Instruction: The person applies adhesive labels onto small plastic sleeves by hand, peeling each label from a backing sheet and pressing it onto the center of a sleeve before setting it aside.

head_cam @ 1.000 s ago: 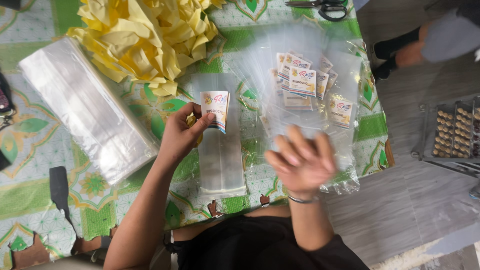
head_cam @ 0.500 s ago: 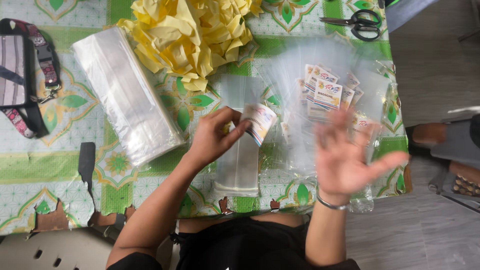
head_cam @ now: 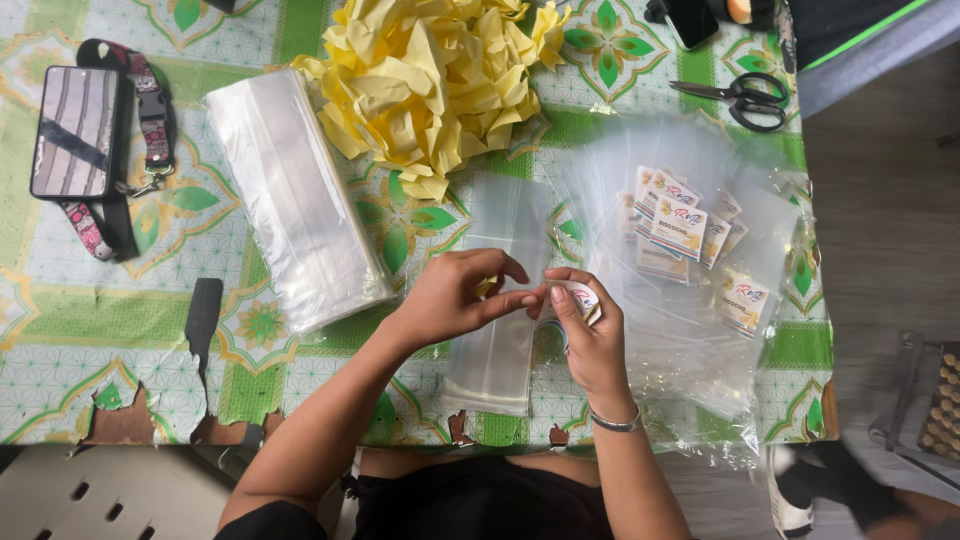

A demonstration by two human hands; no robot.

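Green patterned tablecloth (head_cam: pixel 70 330), near edge torn; grey floor right. Left hand (head_cam: pixel 455 300) and right hand (head_cam: pixel 590 335) pinch small label (head_cam: pixel 583 298).

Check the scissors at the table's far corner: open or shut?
Shut: the scissors lie flat, blades together in one point, black handles side by side.

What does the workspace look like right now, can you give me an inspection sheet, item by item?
Surface: patterned green tablecloth, torn at the near edge.
Job's things: small printed label pinched between both hands; clear sleeve beneath them.
Clutter: yellow paper pile, stack of clear bags, spread of labelled bags, scissors, phone with lanyard.
Hands: left hand and right hand meet at the label.
Cables: nothing seen.
Surroundings: grey floor, another person's shoe.
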